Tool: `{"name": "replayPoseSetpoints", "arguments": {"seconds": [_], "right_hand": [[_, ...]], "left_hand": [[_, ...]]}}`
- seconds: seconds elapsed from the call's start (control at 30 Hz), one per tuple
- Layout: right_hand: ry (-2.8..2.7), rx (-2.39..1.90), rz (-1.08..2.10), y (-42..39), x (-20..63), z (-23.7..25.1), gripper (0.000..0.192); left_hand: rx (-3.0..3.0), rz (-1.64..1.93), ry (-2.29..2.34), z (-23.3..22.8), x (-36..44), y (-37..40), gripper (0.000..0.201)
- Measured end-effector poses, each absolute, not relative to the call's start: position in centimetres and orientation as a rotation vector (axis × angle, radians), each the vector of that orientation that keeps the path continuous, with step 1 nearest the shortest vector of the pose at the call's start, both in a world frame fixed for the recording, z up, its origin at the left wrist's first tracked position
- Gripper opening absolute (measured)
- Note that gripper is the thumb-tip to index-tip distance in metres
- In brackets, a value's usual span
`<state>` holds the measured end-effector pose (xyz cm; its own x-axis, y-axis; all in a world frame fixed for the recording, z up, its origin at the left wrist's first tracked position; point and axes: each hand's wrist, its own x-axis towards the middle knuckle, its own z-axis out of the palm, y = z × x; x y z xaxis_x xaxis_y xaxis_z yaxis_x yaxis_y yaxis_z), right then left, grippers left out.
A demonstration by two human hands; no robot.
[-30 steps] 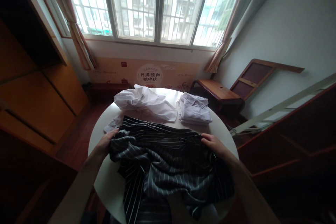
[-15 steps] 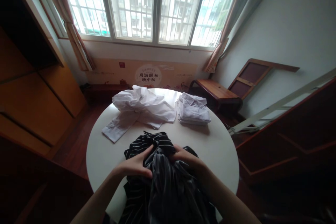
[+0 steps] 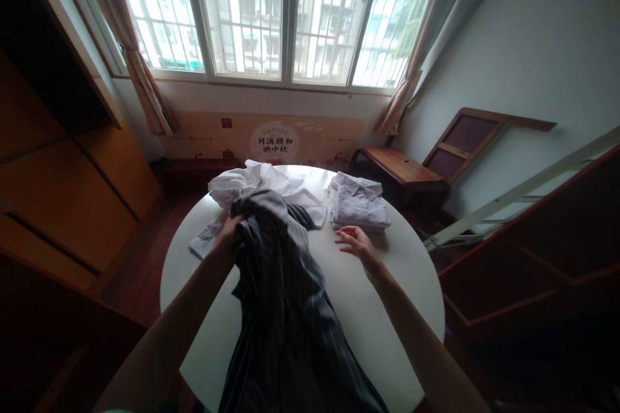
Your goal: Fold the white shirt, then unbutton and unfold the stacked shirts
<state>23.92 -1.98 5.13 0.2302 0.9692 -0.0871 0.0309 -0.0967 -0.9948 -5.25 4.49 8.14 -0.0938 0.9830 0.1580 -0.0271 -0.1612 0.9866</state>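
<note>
Left hand (image 3: 227,232) fingers clench striped garment (image 3: 285,297), long axis running toward window; right hand (image 3: 356,242) spread, empty.

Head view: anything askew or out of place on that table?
Yes. The crumpled white shirt lies in a heap at the far left of the round white table, unlike the folded stack beside it. The left hand grips the bunched striped garment, which trails off the near edge.

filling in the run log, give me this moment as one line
left hand: grips striped garment, lifted | right hand: open, free, beside folded white shirts | crumpled white shirt behind | round white table
</note>
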Motion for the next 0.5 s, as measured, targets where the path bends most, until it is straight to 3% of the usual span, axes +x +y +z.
{"name": "replayPoseSetpoints", "arguments": {"seconds": [0.13,0.2,0.33,0.5], "right_hand": [[-1.014,-1.41,0.925,-2.0,26.5,4.3,0.041],[-1.025,-1.45,0.903,-1.9,27.3,3.8,0.041],[-1.12,-1.522,0.867,-1.3,28.2,3.1,0.037],[-1.351,-1.676,0.441,0.9,28.5,3.6,0.032]], "left_hand": [[1.433,1.656,1.291,9.5,-5.0,9.7,0.028],[1.779,1.461,1.401,7.8,-4.8,10.7,0.029],[2.215,0.662,1.415,1.5,-4.8,10.3,0.037],[2.168,0.719,1.576,-3.0,-4.6,8.5,0.043]]}}
